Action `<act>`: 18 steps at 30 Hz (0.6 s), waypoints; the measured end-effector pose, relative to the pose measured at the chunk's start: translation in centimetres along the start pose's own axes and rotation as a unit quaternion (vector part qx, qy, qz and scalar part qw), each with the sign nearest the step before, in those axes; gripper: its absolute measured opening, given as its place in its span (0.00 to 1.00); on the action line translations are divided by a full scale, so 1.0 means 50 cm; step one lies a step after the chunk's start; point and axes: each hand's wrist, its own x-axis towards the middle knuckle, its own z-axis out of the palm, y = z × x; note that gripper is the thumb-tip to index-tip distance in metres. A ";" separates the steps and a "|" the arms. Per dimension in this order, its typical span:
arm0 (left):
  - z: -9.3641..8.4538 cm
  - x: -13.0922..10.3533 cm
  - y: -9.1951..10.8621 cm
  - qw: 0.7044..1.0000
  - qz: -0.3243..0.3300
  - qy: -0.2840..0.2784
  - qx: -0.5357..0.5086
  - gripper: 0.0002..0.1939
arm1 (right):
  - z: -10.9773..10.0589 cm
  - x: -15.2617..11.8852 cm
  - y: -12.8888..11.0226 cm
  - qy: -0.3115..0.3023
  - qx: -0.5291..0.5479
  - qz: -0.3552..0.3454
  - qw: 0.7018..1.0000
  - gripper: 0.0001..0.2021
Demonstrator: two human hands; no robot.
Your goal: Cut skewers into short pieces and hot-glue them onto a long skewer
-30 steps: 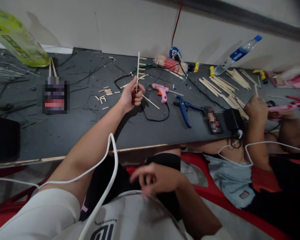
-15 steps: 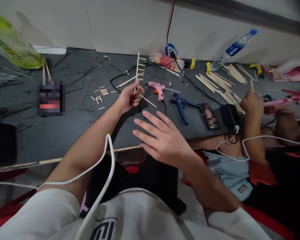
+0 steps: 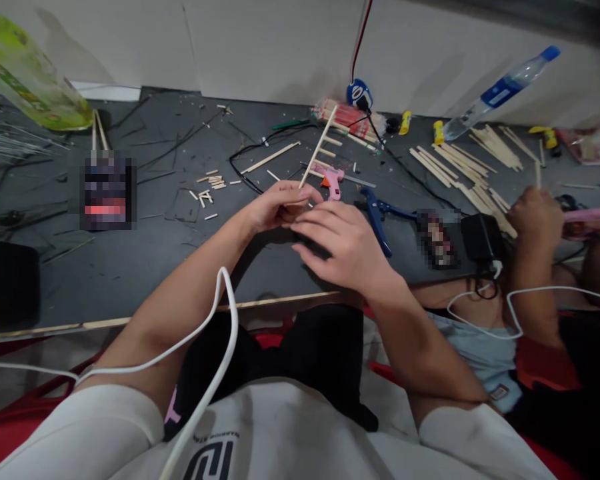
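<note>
My left hand is closed around the lower end of a thin wooden stick that slants up and to the right. Several short sticks branch from its right side like the teeth of a comb. Close against the left hand's fingertips is my right hand, its fingers slightly bent and apart. I see nothing held in it, though some of its fingertips overlap the left hand. Just behind the comb-like stick piece lies a pink glue gun. Blue cutting pliers rest beyond the right hand.
Short cut sticks lie left of my hands. Longer sticks spread at right, near a water bottle. A co-worker's hand holds a stick. A black cable crosses the table; a white cable passes over my left arm.
My right hand has moved up to my left hand, its fingers less spread. The stick piece has tilted to the right and come slightly nearer. The view has shifted a little.
</note>
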 end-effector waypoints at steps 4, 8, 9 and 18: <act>0.002 0.000 0.006 1.000 -0.017 -0.009 -0.020 0.23 | 0.008 0.007 0.028 0.162 0.078 0.138 0.974 0.07; 0.005 0.003 0.017 0.996 -0.037 0.065 -0.041 0.21 | 0.026 0.002 0.042 0.220 0.127 0.243 0.936 0.04; 0.005 0.004 0.019 0.994 -0.038 0.089 -0.045 0.20 | 0.030 0.000 0.043 0.221 0.141 0.253 0.931 0.05; 0.004 0.008 -0.005 0.999 -0.046 -0.009 0.022 0.23 | 0.061 0.009 0.064 0.347 0.319 0.320 0.822 0.08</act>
